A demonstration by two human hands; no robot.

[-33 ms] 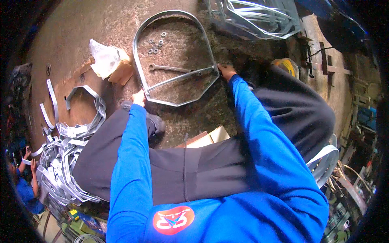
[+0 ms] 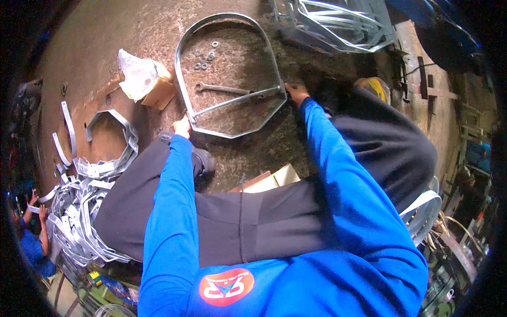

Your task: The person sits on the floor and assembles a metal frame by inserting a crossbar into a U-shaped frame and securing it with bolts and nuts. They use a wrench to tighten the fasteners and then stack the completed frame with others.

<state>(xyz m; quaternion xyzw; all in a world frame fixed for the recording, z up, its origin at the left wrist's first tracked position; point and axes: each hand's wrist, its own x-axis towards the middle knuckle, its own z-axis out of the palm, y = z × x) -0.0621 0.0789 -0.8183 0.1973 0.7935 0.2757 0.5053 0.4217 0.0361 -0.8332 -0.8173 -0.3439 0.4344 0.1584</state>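
A bent flat-metal hoop (image 2: pixel 179 71), rounded at its far end and angular at the near end, is in front of me. A metal crossbar (image 2: pixel 222 104) runs across its near part. My left hand (image 2: pixel 181 127) is closed on the hoop at the crossbar's left end. At the crossbar's other end my right hand (image 2: pixel 297 93) grips the hoop's right side; its fingers are partly in shadow. Inside the hoop's outline, on the floor, lie a wrench (image 2: pixel 219 88) and several nuts or washers (image 2: pixel 204 66).
A cardboard box (image 2: pixel 158 96) with a white plastic bag (image 2: pixel 136 74) stands left of the hoop. Bent metal strips (image 2: pixel 87 211) are heaped by my left leg. More metal frames (image 2: pixel 338 26) are stacked at the far right. At the left edge another person (image 2: pixel 34 248) handles a strip.
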